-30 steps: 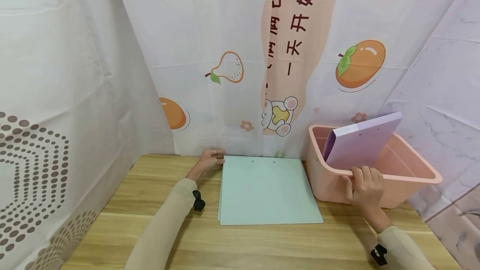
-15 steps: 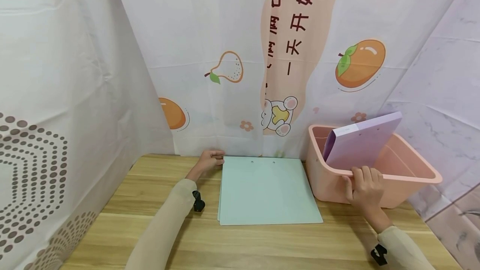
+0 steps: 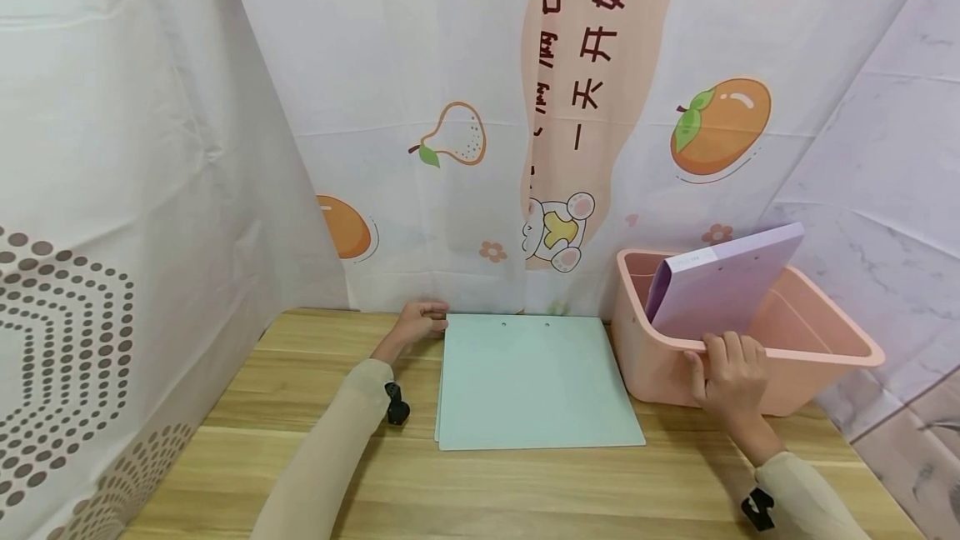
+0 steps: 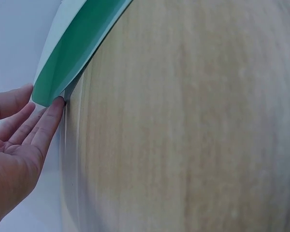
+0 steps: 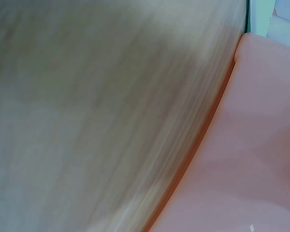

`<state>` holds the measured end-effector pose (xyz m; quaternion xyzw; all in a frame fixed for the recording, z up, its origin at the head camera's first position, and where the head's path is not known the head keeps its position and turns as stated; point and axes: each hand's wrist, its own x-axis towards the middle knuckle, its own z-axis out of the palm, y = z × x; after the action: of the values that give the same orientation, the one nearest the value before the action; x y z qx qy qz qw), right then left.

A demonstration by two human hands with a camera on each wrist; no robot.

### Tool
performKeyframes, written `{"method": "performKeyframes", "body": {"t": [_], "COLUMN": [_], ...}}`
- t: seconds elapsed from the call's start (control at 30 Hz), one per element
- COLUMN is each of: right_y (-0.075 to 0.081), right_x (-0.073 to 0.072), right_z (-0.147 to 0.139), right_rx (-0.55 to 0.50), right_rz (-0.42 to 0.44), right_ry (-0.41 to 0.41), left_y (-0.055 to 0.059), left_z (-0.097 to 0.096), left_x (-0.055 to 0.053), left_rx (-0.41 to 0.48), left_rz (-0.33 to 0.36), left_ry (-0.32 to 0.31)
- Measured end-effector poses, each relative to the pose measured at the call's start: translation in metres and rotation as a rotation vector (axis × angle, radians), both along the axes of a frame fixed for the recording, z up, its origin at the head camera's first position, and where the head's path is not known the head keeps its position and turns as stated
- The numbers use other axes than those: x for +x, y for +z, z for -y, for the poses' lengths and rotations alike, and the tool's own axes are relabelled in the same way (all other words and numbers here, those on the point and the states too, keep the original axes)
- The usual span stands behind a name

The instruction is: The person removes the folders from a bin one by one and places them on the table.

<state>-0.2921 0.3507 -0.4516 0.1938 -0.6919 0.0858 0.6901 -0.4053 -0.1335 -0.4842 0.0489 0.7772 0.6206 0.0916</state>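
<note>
A pale green folder (image 3: 540, 382) lies flat on the table in the head view, with two small holes near its far edge. My left hand (image 3: 422, 322) is at its far left corner. In the left wrist view the fairly straight fingers and thumb of the left hand (image 4: 24, 135) touch the end of the green folder (image 4: 72, 53), whose darker green inside shows. My right hand (image 3: 731, 375) grips the front rim of a pink plastic bin (image 3: 667, 373), fingers curled over the edge. A purple folder (image 3: 720, 294) leans upright inside the bin.
The wooden table (image 3: 480, 494) runs up to a fruit-printed curtain (image 3: 420, 223) at the back. A white sheet (image 3: 180, 190) hangs at the left. The bin stands right beside the green folder's right edge. Its side wall (image 5: 251, 145) fills the right wrist view's right part.
</note>
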Motion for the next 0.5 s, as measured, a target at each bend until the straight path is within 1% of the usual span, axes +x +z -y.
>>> {"method": "performKeyframes", "body": {"t": [0.23,0.5], "right_y": [-0.0002,-0.0004], "right_x": [-0.0004,-0.0002], "right_z": [-0.0001,0.0005], "right_rx": [-0.003,-0.009], "right_rz": [-0.002,-0.001], "right_ry": [0.002,0.005], "left_y": [-0.0026,-0.0041], "left_z": [0.0009,0.0], "left_x": [-0.0011,-0.0008], "left_rx": [0.003,-0.026], "left_rz": [-0.004,-0.019], "left_ry": [0.005,0.023]}}
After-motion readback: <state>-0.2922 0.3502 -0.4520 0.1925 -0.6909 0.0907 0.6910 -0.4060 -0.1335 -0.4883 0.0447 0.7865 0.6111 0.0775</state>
